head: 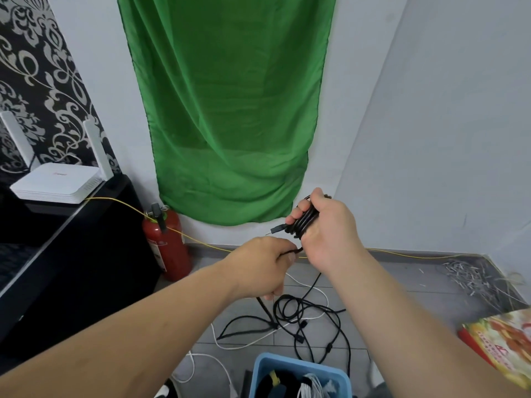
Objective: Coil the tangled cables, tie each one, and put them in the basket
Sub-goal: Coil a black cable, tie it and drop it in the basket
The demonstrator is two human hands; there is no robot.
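Observation:
My right hand (327, 228) grips a coil of black cable (304, 222) wound in several loops across its palm, a USB plug (276, 228) sticking out to the left. Just below and left, my left hand (263, 265) pinches the free strand of the same black cable (293, 252). That strand drops to a tangle of black cables (313, 323) and white cables (258, 340) on the grey floor. A blue basket (267, 369) at the bottom centre holds coiled black and white cables.
A red fire extinguisher (166, 245) stands against the wall beside a black cabinet (71, 254) with a white router (54, 182) on top. A yellow wire (201, 242) runs along the skirting. Green cloth (230, 110) hangs ahead. A colourful packet (502, 346) lies at right.

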